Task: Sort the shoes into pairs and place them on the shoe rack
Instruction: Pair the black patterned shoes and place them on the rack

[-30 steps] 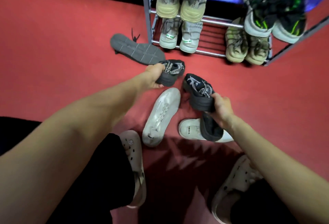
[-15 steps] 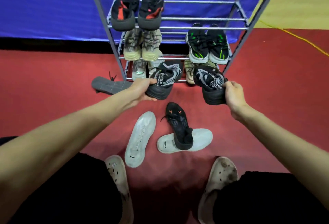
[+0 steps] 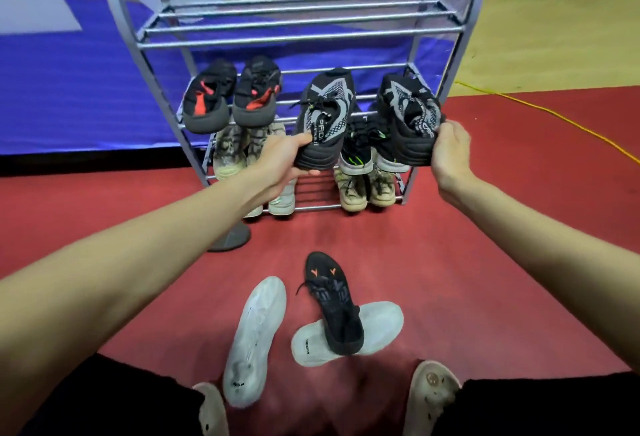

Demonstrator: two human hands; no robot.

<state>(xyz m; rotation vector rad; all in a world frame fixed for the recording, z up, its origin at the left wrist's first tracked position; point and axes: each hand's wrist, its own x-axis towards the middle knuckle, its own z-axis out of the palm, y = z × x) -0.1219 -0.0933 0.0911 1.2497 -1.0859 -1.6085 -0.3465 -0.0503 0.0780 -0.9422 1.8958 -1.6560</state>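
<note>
From the head camera, your left hand gripped a black knit shoe with grey patterning by its ribbed heel. Your right hand clasped its match likewise. You held both toes-forward at the metal-tube shoe rack, seemingly over its second shelf.

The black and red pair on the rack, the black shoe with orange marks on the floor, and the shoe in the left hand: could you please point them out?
black and red pair [image 3: 231, 96]: head view, red panel area of the shoes.
black shoe with orange marks [image 3: 334, 300]: head view, laces.
shoe in the left hand [image 3: 323, 120]: head view, patterned upper.
</note>
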